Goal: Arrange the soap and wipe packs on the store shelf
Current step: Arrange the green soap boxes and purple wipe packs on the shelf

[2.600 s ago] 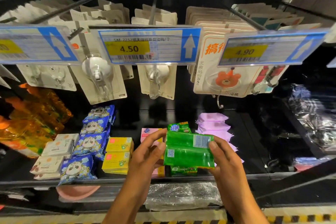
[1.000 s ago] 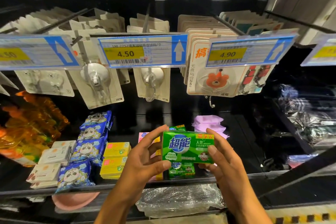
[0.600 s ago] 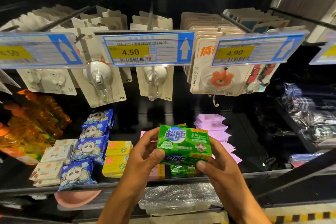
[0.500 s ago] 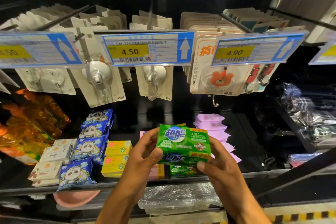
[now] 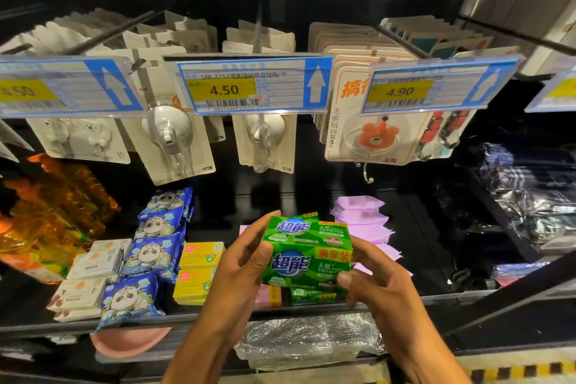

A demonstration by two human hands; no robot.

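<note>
At lower left of the frame, panda wipe packs [image 5: 149,256] and yellow soap boxes [image 5: 199,271] sit in rows. At lower centre your left hand [image 5: 240,268] pinches the green soap pack [image 5: 307,254], held above the shelf, thumb and fingers clamped on its end. Your right hand [image 5: 377,290] grips the other end. Lower it tilted and it could slide off the green pack beneath [image 5: 311,295] or shove the purple packs [image 5: 361,221].

We see glossy plastic film on the green soap pack [image 5: 307,254], shiny printed film on the blue wipe packs [image 5: 149,256], clear glossy plastic over the price tags [image 5: 252,84], and crinkled transparent wrap [image 5: 311,340] under the smooth dark shelf [image 5: 436,243].
</note>
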